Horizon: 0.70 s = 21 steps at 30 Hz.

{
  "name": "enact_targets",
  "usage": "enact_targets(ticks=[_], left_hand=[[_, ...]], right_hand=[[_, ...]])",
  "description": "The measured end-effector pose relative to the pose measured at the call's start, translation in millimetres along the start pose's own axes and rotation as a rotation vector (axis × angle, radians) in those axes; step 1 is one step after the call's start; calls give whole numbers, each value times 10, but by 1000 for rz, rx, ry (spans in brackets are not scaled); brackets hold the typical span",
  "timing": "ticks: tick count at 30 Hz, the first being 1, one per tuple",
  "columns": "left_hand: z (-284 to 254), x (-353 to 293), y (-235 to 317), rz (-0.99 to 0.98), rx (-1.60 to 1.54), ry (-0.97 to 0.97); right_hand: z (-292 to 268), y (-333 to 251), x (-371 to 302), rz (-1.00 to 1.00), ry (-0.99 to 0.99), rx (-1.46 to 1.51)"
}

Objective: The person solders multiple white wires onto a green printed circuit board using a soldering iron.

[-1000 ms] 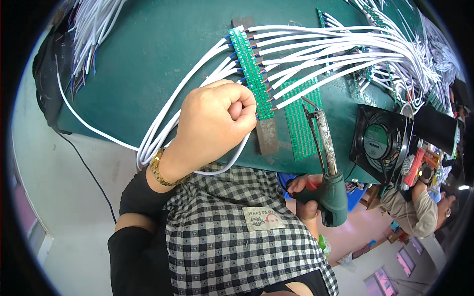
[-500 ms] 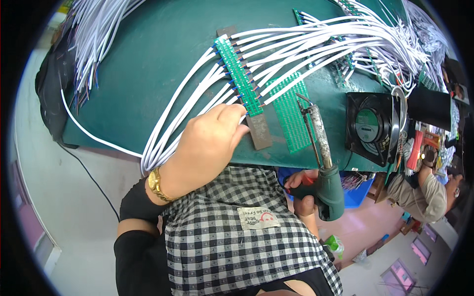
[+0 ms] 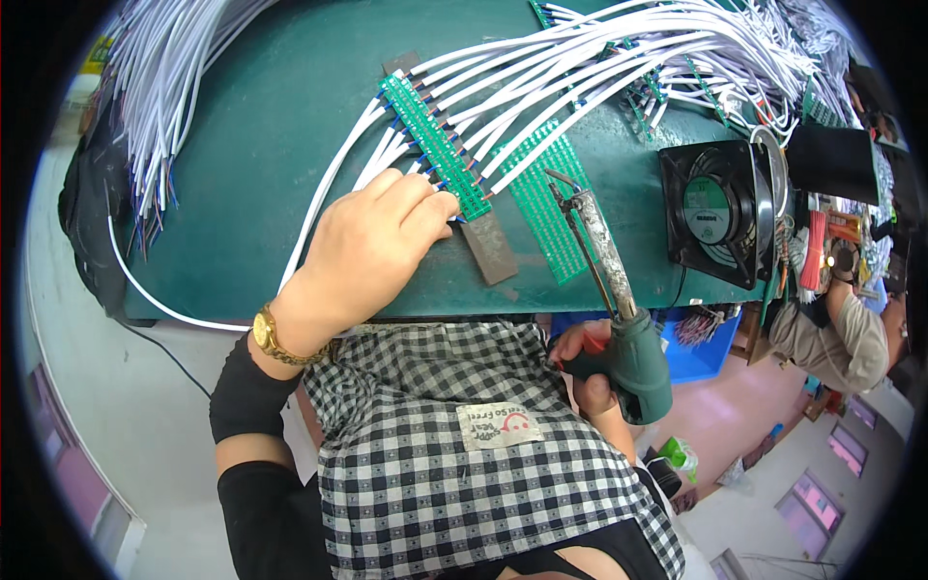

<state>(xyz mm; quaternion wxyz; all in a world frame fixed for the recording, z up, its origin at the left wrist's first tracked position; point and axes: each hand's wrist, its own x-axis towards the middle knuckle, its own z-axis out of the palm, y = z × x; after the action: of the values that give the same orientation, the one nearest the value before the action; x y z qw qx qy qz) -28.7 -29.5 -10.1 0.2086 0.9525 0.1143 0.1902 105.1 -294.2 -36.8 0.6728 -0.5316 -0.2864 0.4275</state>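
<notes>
Left hand curls nearly closed at the green circuit strip; whether it pinches anything, I cannot tell; right hand grasps a soldering gun.

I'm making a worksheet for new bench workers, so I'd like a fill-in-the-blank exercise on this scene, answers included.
1. The green soldering tool is held in the person's ____ hand.
2. In the picture, the left hand is at the narrow circuit board's ____ end, not its upper one.
3. The cables joined to that board are ____ in colour.
4. The black fan stands on a ____ table.

Missing words: right; lower; white; green.
</notes>
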Motion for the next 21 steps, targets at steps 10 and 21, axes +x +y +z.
enact_targets(ticks=[10, 21], left_hand=[[198, 10, 256, -317, -101, 231], [298, -7, 231, -408, -195, 413]], right_hand=[[38, 52, -10, 43, 12, -36], [139, 95, 28, 72, 55, -37]])
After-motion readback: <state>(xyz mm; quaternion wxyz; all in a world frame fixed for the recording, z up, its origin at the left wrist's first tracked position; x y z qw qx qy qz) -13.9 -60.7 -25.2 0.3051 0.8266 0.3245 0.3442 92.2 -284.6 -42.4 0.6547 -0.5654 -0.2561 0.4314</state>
